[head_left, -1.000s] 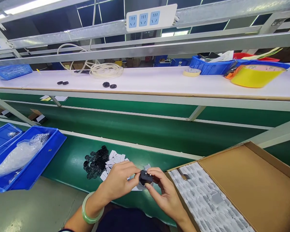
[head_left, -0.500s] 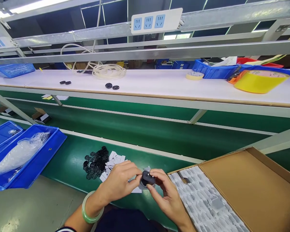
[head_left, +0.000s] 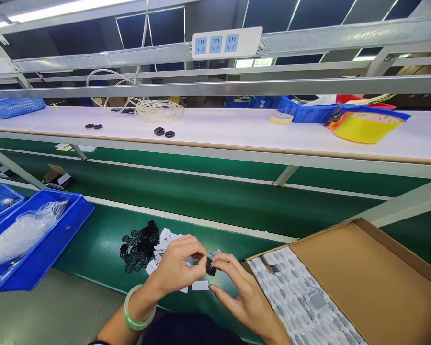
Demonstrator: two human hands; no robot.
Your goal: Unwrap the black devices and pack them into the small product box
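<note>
My left hand (head_left: 177,268), with a pale green bangle on its wrist, and my right hand (head_left: 239,292) meet low in the middle of the view. Both pinch a small black round part (head_left: 210,266) between their fingertips, just above the green bench. Left of the hands lies a heap of several black ring-shaped parts (head_left: 138,244). Small white paper slips (head_left: 163,237) are scattered beside that heap, and one slip (head_left: 200,285) lies under my hands.
An open cardboard box (head_left: 362,273) with rows of grey-white pieces stands at the right. A blue bin (head_left: 39,254) with a clear plastic bag sits at the left. The white shelf (head_left: 219,132) behind carries coiled tubing, black rings, a tape roll, blue and yellow bins.
The black part has turned in my fingers and now shows less between them. My right fingers have spread a little. The view has shifted slightly.
</note>
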